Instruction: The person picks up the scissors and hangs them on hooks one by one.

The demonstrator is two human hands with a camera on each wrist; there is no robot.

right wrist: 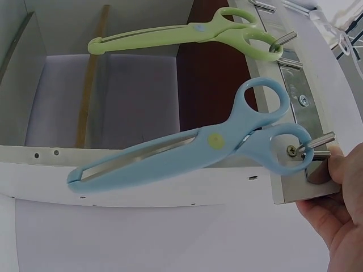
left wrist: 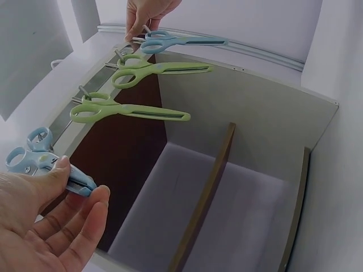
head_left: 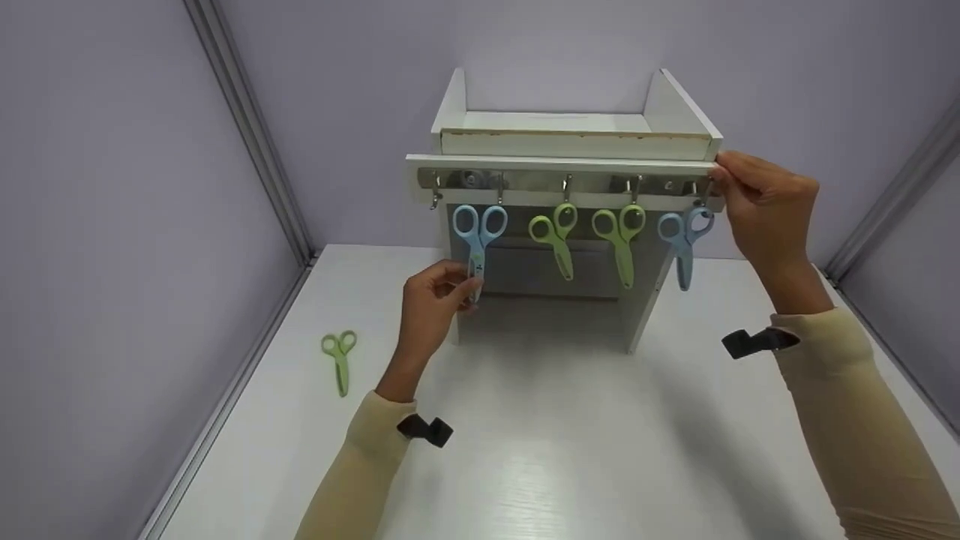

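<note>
The left hand (head_left: 433,300) pinches the blade end of the blue scissors (head_left: 477,240) hanging from the hook rail (head_left: 525,182) of a white shelf unit (head_left: 574,142). The right hand (head_left: 761,206) grips the rail's right end beside another blue pair (head_left: 684,238). Two green pairs (head_left: 555,236) hang between; a loose green pair (head_left: 340,358) lies on the worktop (head_left: 555,450).

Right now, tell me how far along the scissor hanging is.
Four pairs hang on the hook rail: two green in the middle, a blue one at each end. In hand: the left hand pinches the blades of the left blue scissors on their hook, while the right hand grips the rail's right end by the right blue scissors. Left: one green pair on the table, and the leftmost hook bare.
</note>
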